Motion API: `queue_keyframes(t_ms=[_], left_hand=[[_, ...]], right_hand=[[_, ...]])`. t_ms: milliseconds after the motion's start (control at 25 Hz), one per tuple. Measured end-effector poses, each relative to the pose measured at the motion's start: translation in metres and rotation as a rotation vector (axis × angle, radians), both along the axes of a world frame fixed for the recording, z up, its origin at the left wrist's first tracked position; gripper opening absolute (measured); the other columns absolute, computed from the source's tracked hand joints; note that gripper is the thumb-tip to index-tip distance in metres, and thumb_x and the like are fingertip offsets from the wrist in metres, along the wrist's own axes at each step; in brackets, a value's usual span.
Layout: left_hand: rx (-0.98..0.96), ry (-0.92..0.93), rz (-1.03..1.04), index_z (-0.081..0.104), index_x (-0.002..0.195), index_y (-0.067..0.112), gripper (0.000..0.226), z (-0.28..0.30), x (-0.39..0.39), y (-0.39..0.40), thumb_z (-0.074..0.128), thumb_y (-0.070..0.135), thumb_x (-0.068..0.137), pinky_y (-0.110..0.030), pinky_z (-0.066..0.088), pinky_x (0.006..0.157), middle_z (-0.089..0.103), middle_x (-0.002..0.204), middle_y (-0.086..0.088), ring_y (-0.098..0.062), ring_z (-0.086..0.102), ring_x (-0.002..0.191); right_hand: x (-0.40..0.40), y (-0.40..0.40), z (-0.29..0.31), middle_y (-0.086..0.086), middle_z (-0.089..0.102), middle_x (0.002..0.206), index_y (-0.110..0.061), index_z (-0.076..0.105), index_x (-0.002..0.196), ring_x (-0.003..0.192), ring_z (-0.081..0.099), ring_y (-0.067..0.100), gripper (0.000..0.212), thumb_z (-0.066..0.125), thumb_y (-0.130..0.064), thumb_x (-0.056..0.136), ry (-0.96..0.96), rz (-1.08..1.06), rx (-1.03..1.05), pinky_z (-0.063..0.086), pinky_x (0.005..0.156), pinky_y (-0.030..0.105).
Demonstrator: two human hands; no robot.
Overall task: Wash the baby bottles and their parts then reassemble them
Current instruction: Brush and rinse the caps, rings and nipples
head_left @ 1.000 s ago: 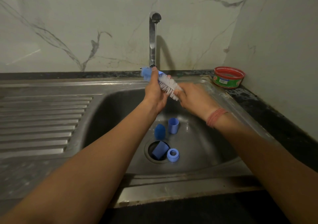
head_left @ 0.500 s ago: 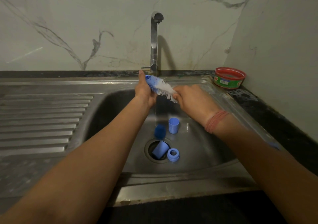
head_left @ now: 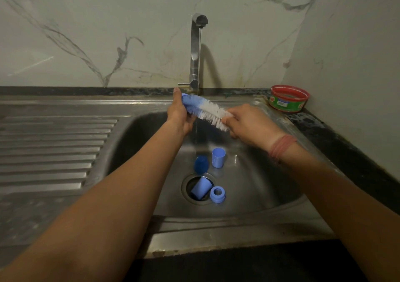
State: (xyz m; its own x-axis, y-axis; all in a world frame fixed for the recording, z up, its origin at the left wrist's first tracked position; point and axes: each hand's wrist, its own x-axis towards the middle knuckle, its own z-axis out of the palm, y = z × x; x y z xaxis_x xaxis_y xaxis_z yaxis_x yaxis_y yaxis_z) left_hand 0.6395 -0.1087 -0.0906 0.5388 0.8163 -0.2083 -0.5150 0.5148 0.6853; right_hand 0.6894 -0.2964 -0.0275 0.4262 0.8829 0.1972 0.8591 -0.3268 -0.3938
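Note:
A blue and white bottle brush (head_left: 206,112) is held level over the steel sink (head_left: 270,186), under a thin stream from the tap (head_left: 195,49). My left hand (head_left: 180,113) touches its blue end. My right hand (head_left: 249,124) grips the white bristle end. Down in the basin an upright light blue cap (head_left: 218,157) stands beside a dark blue rounded piece (head_left: 201,163). A second light blue cap (head_left: 200,188) lies on its side in the drain, with a blue screw ring (head_left: 217,194) next to it.
A red and green round tub (head_left: 289,98) sits on the dark counter at the back right corner. The ribbed draining board (head_left: 49,151) lies to the left. Marble walls close off the back and right.
Both hands have moved the brush up and back toward the tap, into the water stream. The parts in the basin have not moved.

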Motion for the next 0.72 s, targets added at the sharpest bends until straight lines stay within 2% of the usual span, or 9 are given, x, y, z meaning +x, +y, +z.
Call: queue_keyframes(t_ms=[80,120,200,280,360,520,640,720], left_hand=[[-0.094,-0.015,0.099,0.052,0.127,0.007,0.048,-0.009,-0.016,0.021,0.054,0.045,0.098,-0.024,0.058,0.074,0.064,0.097,-0.011,-0.015,0.064,0.075],[-0.148,-0.01,0.153,0.053,0.128,0.01,0.047,-0.013,-0.024,0.032,0.057,0.045,0.097,-0.018,0.055,0.064,0.062,0.093,-0.009,-0.01,0.06,0.069],[-0.175,-0.024,0.183,0.058,0.12,0.011,0.042,-0.018,-0.035,0.047,0.064,0.043,0.093,-0.015,0.053,0.056,0.061,0.089,-0.007,-0.008,0.059,0.064],[-0.085,-0.021,0.082,0.061,0.11,0.01,0.041,-0.014,-0.031,0.043,0.07,0.044,0.088,-0.017,0.057,0.063,0.063,0.09,-0.006,-0.008,0.063,0.066],[0.101,0.037,-0.081,0.062,0.113,0.01,0.047,-0.006,-0.021,0.023,0.066,0.049,0.088,-0.02,0.054,0.074,0.063,0.088,-0.004,-0.007,0.06,0.068],[0.406,0.1,-0.286,0.051,0.138,0.009,0.066,0.002,-0.005,-0.003,0.045,0.059,0.096,-0.021,0.049,0.068,0.058,0.085,0.001,-0.007,0.053,0.066],[0.517,0.141,-0.381,0.049,0.14,0.008,0.072,0.004,0.001,-0.019,0.041,0.064,0.095,-0.023,0.051,0.067,0.058,0.089,0.0,-0.007,0.052,0.067],[0.575,0.148,-0.432,0.05,0.136,0.005,0.08,0.005,0.003,-0.028,0.044,0.068,0.087,-0.023,0.051,0.066,0.057,0.084,0.0,-0.007,0.051,0.066]], right_hand=[[0.003,-0.012,0.006,-0.003,0.058,0.059,-0.017,0.057,0.071,0.049,0.051,0.001,0.029,0.048,-0.023,0.099,0.069,-0.003,0.001,0.037,0.051,0.016],[0.006,-0.017,0.009,-0.005,0.057,0.057,-0.017,0.058,0.073,0.045,0.05,-0.001,0.028,0.048,-0.023,0.099,0.072,-0.006,0.005,0.035,0.047,0.013],[0.01,-0.022,0.013,-0.002,0.056,0.061,-0.018,0.058,0.078,0.054,0.054,0.006,0.024,0.049,-0.024,0.099,-0.009,-0.019,0.021,0.038,0.053,0.022],[0.013,-0.02,0.01,0.001,0.057,0.069,-0.022,0.055,0.078,0.071,0.057,0.021,0.02,0.05,-0.023,0.098,-0.09,-0.029,0.076,0.039,0.063,0.029],[0.013,-0.016,0.002,0.004,0.059,0.071,-0.021,0.055,0.077,0.076,0.059,0.027,0.02,0.051,-0.021,0.097,-0.101,-0.025,0.139,0.045,0.069,0.034],[0.017,-0.011,-0.007,0.01,0.063,0.076,-0.012,0.064,0.087,0.078,0.059,0.031,0.02,0.049,-0.02,0.097,-0.158,-0.057,0.218,0.043,0.067,0.037],[0.019,-0.005,-0.015,0.007,0.06,0.074,-0.011,0.064,0.091,0.077,0.059,0.031,0.02,0.047,-0.018,0.098,-0.174,-0.07,0.257,0.039,0.064,0.035],[0.019,-0.003,-0.017,0.008,0.061,0.073,-0.011,0.063,0.093,0.076,0.059,0.031,0.02,0.045,-0.017,0.099,-0.162,-0.072,0.278,0.043,0.065,0.036]])
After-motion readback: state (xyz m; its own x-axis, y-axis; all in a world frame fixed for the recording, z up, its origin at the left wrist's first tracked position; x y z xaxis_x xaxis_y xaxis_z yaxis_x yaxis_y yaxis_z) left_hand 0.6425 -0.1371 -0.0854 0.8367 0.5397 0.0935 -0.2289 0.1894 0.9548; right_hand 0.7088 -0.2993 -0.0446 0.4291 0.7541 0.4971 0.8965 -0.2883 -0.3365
